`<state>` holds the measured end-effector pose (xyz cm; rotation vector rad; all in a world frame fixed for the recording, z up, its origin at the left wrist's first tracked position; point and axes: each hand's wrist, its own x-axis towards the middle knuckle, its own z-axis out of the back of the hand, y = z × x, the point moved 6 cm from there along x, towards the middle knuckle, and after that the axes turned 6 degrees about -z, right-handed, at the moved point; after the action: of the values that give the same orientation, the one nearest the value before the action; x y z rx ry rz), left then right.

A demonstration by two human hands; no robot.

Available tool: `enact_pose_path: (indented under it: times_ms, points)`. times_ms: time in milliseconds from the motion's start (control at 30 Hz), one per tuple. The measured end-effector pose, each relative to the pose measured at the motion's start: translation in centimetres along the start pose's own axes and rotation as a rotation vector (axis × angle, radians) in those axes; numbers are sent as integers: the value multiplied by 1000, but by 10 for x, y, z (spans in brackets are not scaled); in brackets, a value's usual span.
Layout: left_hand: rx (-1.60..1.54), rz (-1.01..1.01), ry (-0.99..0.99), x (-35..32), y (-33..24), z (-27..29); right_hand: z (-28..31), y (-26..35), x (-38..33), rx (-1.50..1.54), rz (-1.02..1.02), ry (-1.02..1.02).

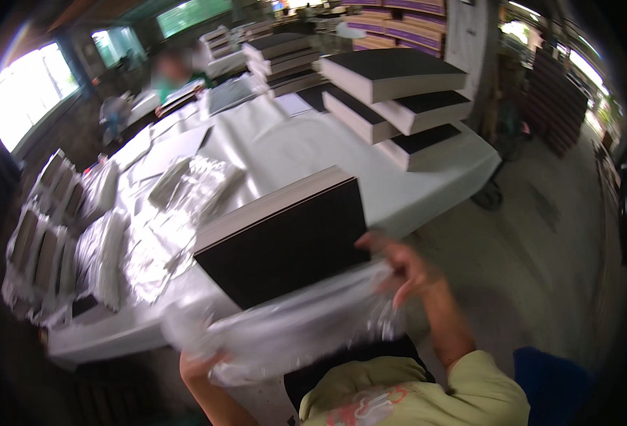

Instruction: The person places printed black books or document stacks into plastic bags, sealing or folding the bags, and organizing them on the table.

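Observation:
A thick black-faced block with pale layered edges (285,241) stands on its long edge at the near side of the table, tilted. In front of it, a clear plastic bag (299,334) stretches between my two hands, smeared by motion. My left hand (207,363) is closed on the bag's lower left end, its fingers partly hidden by the film. My right hand (404,266) is at the bag's other end, near the block's right corner. Its index finger reaches toward the block, and its thumb is apart and lower, against the bag.
Black-topped pale blocks (399,92) are stacked at the table's right. Plastic-wrapped bundles (40,248) stand at the left, beside loose crumpled plastic (164,234). The white-covered table (441,192) ends at the right above the floor. Another person (171,78) is at the far left.

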<state>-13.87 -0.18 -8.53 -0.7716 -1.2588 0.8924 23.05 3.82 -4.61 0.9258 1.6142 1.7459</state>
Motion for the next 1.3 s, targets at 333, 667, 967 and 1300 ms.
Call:
enact_pose_path:
  times_ms: [333,667,967,1300]
  points:
    - [909,-388,-445,98,-76,-57,23,50,39,-864,395,-1172]
    - [859,-835,-508,21,-70,-45,-1,48,-7,-1025,568,-1136]
    - [-228,276,163,44,-49,-44,43,71,-20,-361,319,-693]
    - [-549,723,155,-32,94,-71,58,-166,-97,688,-557,-432]
